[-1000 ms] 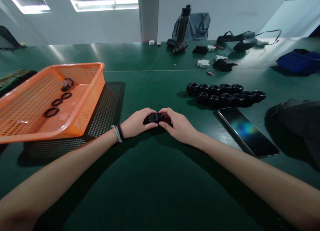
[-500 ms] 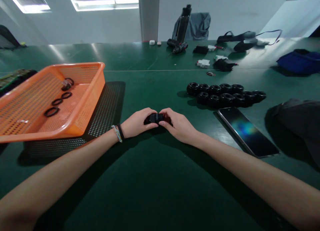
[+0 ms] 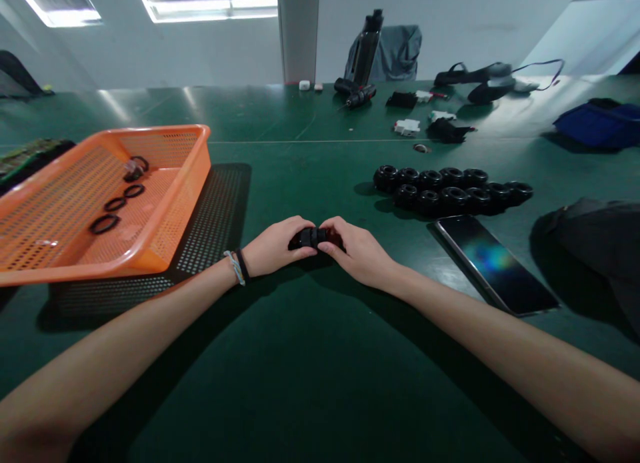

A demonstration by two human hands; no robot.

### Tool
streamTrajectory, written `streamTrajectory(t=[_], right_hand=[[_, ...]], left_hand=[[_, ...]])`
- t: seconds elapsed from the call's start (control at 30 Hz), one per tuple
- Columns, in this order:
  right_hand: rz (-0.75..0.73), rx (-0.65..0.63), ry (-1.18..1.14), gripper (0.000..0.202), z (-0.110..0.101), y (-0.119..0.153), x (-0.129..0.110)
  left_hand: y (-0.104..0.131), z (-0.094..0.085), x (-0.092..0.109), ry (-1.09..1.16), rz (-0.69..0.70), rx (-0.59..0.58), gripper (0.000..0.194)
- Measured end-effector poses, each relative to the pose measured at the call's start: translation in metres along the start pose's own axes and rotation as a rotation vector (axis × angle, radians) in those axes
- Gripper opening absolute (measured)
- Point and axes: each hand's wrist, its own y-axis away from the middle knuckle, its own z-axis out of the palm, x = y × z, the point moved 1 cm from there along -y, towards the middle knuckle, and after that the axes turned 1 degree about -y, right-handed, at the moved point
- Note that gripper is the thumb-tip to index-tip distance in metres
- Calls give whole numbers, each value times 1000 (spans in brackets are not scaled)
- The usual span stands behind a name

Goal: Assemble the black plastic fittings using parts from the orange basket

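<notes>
A small black plastic fitting (image 3: 314, 237), ridged and roughly cylindrical, lies sideways just above the green table. My left hand (image 3: 280, 244) closes on its left end, thumb in front and fingers behind. On the other end, my right hand (image 3: 353, 249) grips it in the same way, fingers curled around. The fingers and shadow hide both ends of the fitting, so its full shape cannot be made out. To the right stand two rows of black round fittings (image 3: 454, 197) with holes in their tops.
Left of my hands is an orange perforated basket (image 3: 200, 159) with several black rings (image 3: 104, 223) inside. A phone (image 3: 495, 263) and a dark cloth-like item (image 3: 595, 243) lie at right. Farther back are a power drill (image 3: 357, 96), a bottle (image 3: 367, 49) and a blue pouch (image 3: 600, 123).
</notes>
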Motion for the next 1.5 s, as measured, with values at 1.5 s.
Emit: streamTrajectory(t=[1.5], right_hand=[[12, 0, 47, 9, 0, 0, -1]], left_hand=[[1, 0, 2, 2, -8, -13, 28]])
